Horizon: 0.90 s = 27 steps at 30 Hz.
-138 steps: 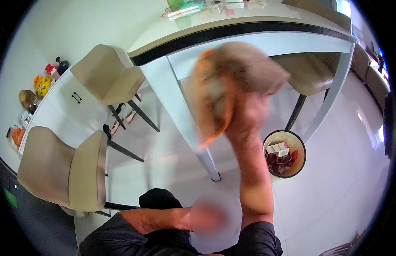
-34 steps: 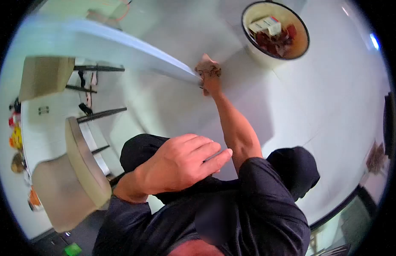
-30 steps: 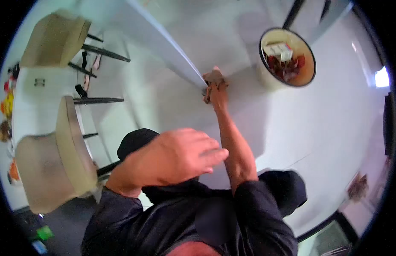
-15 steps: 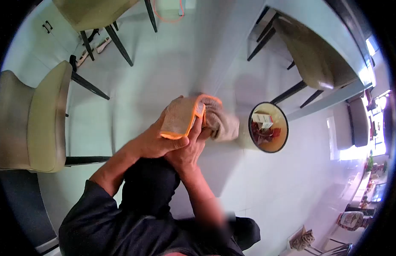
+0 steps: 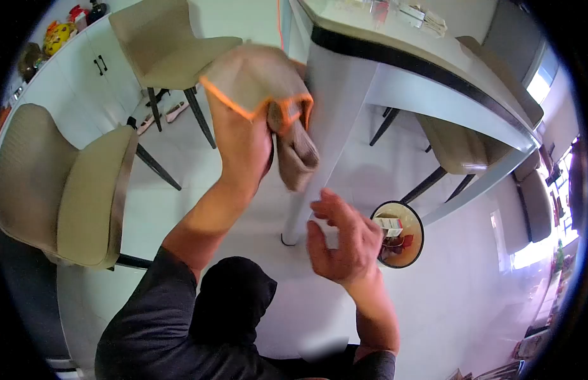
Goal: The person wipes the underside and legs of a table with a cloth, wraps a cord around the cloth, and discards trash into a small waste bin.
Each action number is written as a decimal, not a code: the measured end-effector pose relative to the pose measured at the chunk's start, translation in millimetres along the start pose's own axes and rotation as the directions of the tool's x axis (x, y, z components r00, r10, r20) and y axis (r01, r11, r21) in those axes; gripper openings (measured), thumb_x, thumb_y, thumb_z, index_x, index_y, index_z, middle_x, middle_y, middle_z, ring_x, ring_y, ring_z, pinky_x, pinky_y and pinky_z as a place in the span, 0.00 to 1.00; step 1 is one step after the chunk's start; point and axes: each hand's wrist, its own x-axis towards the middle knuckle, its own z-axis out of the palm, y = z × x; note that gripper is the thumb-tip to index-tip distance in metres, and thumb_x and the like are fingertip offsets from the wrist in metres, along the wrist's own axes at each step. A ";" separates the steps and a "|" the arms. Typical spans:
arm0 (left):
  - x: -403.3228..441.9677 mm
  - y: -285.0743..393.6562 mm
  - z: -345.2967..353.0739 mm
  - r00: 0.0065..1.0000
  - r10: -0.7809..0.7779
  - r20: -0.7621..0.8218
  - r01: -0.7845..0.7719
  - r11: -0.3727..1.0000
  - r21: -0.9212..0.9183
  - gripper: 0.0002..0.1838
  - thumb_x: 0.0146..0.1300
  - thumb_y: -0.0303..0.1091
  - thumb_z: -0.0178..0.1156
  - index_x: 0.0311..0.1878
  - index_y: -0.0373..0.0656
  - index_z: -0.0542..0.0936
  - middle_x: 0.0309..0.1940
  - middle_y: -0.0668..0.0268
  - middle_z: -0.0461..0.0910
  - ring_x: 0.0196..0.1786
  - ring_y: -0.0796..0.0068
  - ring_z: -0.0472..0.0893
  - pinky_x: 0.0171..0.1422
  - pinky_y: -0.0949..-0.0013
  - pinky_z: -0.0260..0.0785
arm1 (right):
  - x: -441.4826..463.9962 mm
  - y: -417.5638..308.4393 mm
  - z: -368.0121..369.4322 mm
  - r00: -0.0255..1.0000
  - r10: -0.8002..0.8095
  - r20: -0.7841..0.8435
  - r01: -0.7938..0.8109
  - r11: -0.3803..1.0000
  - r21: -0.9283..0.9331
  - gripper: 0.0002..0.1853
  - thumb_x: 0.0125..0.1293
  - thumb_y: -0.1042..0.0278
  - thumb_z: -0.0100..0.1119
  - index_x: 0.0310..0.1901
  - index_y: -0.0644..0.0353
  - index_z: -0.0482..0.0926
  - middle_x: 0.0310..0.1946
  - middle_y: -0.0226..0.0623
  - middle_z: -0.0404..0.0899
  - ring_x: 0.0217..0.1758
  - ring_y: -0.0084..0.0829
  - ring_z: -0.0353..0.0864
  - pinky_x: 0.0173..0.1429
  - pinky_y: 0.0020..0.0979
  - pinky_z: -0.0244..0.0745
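Note:
A brownish-grey cloth (image 5: pixel 249 76) with an orange border is draped over my left hand (image 5: pixel 239 142), raised up and forward. The cloth hides the fingers, and a loose fold hangs down from it near the white table leg (image 5: pixel 335 107). Lower and to the right, my right hand (image 5: pixel 348 244) is held in the air with its fingers bent and apart, holding nothing. It lies between the table leg and a round bin (image 5: pixel 422 237) with a dark rim, which has a small box (image 5: pixel 389 225) and red wrappers in it.
The table (image 5: pixel 427 63) with a dark edge stands ahead on the right, with items on top. Beige chairs stand on the left (image 5: pixel 94 196), at the back (image 5: pixel 161 38) and under the table (image 5: pixel 459 145). Shoes (image 5: pixel 177 112) lie by a white cabinet (image 5: pixel 85 76).
Both hands were together on the cloth lower down. My left hand has risen forward with the cloth, while my right hand has come off it and moved right. The view has tilted up.

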 end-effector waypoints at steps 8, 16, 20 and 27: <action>-2.5 27.3 53.0 0.996 0.007 -0.094 0.022 0.951 0.308 0.10 0.69 0.32 0.56 0.47 0.36 0.76 0.45 0.65 0.77 0.46 0.74 0.75 0.50 0.70 0.68 | 4.1 24.7 -48.0 0.954 0.070 -0.292 -0.063 0.997 0.035 0.24 0.54 0.84 0.61 0.55 0.68 0.75 0.34 0.39 0.85 0.29 0.27 0.85 0.33 0.25 0.80; -21.8 4.0 43.6 0.932 0.306 0.194 -0.360 0.722 0.591 0.12 0.70 0.36 0.58 0.45 0.36 0.77 0.41 0.59 0.76 0.45 0.64 0.74 0.53 0.63 0.65 | 4.4 32.9 -82.7 0.875 0.119 -0.469 -0.084 0.992 0.095 0.21 0.56 0.84 0.59 0.54 0.68 0.75 0.34 0.39 0.85 0.31 0.25 0.86 0.36 0.24 0.81; -44.6 1.6 39.3 0.558 0.652 0.512 -0.765 0.167 0.621 0.20 0.56 0.31 0.65 0.53 0.39 0.77 0.54 0.52 0.68 0.57 0.50 0.69 0.64 0.53 0.61 | -1.6 36.5 -87.3 0.830 0.224 -0.511 -0.145 0.971 0.189 0.22 0.59 0.83 0.60 0.57 0.67 0.73 0.34 0.40 0.85 0.33 0.26 0.86 0.38 0.26 0.81; -10.1 9.8 49.6 0.725 0.652 0.223 -0.657 0.557 0.507 0.24 0.57 0.28 0.63 0.59 0.39 0.75 0.60 0.51 0.66 0.59 0.46 0.69 0.63 0.48 0.63 | -12.2 42.8 -100.6 0.796 0.295 -0.528 -0.226 0.955 0.193 0.21 0.61 0.82 0.59 0.57 0.65 0.74 0.36 0.39 0.85 0.35 0.25 0.84 0.39 0.25 0.80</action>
